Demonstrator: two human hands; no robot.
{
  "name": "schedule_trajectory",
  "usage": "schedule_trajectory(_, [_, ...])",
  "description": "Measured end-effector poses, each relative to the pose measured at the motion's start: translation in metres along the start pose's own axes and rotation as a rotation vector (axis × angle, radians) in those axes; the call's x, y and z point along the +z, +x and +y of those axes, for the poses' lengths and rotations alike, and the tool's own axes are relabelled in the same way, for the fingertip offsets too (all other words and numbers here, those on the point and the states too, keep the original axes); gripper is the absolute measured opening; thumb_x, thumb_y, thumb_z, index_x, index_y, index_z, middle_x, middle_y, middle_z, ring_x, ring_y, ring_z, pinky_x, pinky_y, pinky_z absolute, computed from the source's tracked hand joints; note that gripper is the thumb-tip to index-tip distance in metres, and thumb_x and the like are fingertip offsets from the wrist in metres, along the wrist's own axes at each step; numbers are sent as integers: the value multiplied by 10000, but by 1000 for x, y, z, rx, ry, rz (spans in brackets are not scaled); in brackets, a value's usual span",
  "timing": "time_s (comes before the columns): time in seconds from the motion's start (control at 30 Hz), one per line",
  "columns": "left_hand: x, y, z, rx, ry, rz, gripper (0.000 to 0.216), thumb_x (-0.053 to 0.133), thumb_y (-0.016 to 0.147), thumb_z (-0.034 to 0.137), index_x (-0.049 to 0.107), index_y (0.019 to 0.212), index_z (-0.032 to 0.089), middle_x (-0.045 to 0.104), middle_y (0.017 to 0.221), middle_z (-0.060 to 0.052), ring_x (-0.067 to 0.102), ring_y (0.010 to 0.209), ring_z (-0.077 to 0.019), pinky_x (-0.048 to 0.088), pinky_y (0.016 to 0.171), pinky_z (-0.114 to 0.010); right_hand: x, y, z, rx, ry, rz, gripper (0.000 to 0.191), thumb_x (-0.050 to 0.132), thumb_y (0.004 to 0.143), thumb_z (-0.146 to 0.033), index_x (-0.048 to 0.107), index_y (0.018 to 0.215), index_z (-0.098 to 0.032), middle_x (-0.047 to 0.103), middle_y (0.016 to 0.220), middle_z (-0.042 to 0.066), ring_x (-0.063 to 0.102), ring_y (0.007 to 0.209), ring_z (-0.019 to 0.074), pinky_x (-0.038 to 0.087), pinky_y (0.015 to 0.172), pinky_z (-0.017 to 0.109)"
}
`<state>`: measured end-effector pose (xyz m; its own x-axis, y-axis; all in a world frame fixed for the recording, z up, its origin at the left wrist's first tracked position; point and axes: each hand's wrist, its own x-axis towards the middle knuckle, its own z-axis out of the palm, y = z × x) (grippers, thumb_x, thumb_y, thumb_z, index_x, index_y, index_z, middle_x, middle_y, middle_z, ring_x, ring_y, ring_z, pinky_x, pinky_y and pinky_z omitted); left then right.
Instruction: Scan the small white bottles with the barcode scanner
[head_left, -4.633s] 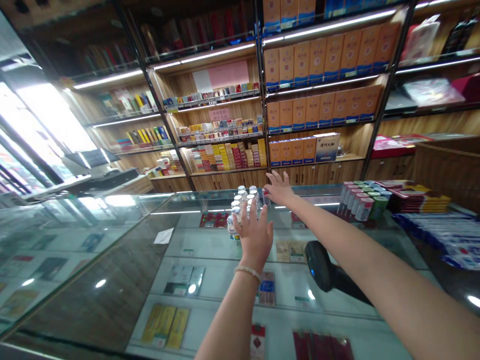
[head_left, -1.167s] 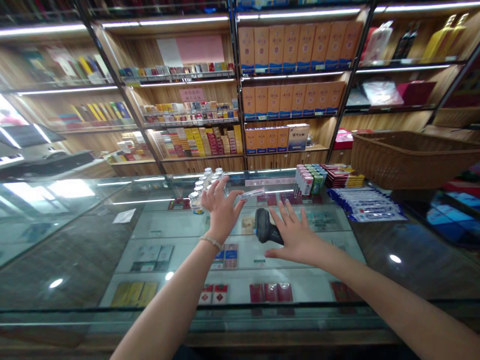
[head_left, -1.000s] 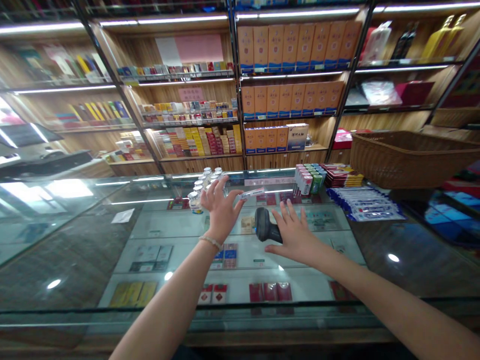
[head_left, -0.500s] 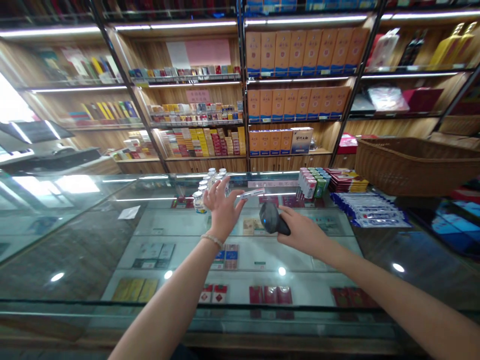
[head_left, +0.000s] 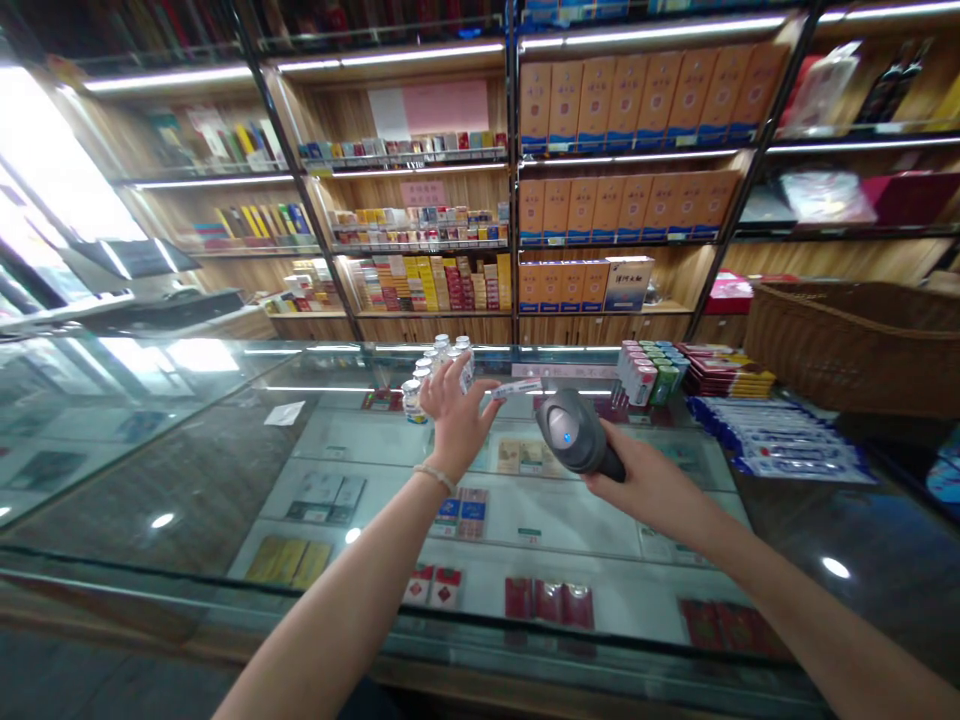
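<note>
My left hand [head_left: 454, 415] is raised over the glass counter [head_left: 225, 470] and pinches a small white flat box [head_left: 516, 387] between thumb and fingers, its long side held level. My right hand [head_left: 651, 488] grips the handle of a dark grey barcode scanner [head_left: 576, 432], lifted off the glass, its head with a small blue light turned towards me and close under the box. A cluster of small white-capped bottles [head_left: 435, 365] stands on the glass just behind my left hand.
Rows of small cans [head_left: 649, 370], red flat packs [head_left: 731, 375] and blue-white packs [head_left: 787, 445] lie on the counter at right, beside a wicker basket [head_left: 855, 345]. Shelves of boxes [head_left: 622, 200] fill the back wall. A till and monitor [head_left: 161, 300] stand at left.
My right hand has closed on the scanner and lifted it off the glass towards the box. My left hand keeps holding the box. Earlier both hands reached for the bottles.
</note>
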<state>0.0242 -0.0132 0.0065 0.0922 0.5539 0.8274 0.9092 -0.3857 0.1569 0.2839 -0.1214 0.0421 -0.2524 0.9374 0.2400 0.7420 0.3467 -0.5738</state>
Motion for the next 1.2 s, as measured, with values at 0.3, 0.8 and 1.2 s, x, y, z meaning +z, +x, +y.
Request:
schedule_trajectory(0.3, [0,-1,3,9,-10,-7,163,750,865,393,755,1008,314,474,1541,-61,355,1454,-340,207,1216,-603,11,-10,-19,78,52,-51,496,723,700,-259,665,1191,-219,780,972,75,709,970,314,476,783,343])
schedule_trajectory(0.8, [-1,-1,4,-6,-5,-34,168,730,880,406,752,1019,314,475,1550,-61,359,1461,-338,196,1225,-598,10,-12,-22,98,21,-67,482,736,720,-244,651,1195,-231,779,978,69,711,945,297,456,737,311])
schedule_trajectory(1.2, [0,-1,4,-6,5,-25,175,731,876,416,760,1018,317,490,1535,-66,378,1447,-340,207,1217,-596,10,-13,-20,87,5,-42,499,735,700,-241,651,1191,-231,787,994,81,717,996,329,467,753,334])
